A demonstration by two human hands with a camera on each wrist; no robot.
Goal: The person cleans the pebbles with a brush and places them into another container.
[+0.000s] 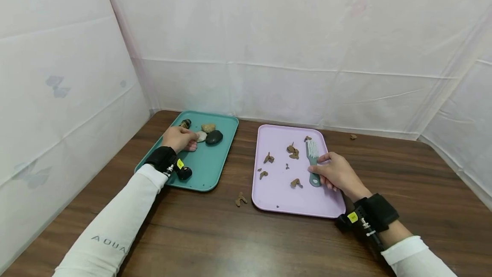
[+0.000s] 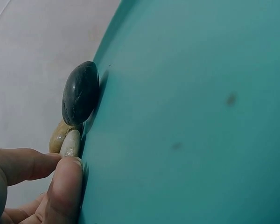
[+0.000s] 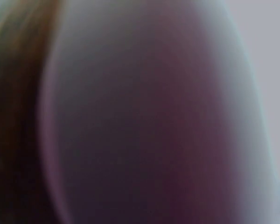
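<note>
The pale stone (image 1: 201, 136) lies on the teal tray (image 1: 207, 170), near its far end, and the left hand (image 1: 180, 138) has its grip on it: in the left wrist view thumb and fingertip (image 2: 67, 182) pinch the stone's (image 2: 71, 143) near edge while it still rests on the tray floor (image 2: 186, 116). It looks smooth, rounded and cream-white. At its 3 o'clock, touching or nearly so, sits a dark glossy stone (image 1: 214, 137); at 12 o'clock a tan stone (image 1: 208, 128); at 10 o'clock a small striped one (image 1: 185, 123).

The brush (image 1: 313, 161) lies on the pink tray (image 1: 296, 206) at 3 o'clock from the stones, bristles pointing away from the person. The right hand (image 1: 338, 174) curls its fingers round the green handle; its grip is closed on the brush, which seems to rest on the tray. The right wrist view is a blur and adds nothing.

Judging from this, the work looks early: brown crumbs (image 1: 293, 151) lie scattered on the pink tray, with more on the tabletop (image 1: 241, 200), yet all four stones sit on the teal tray and no stone is under the brush.
</note>
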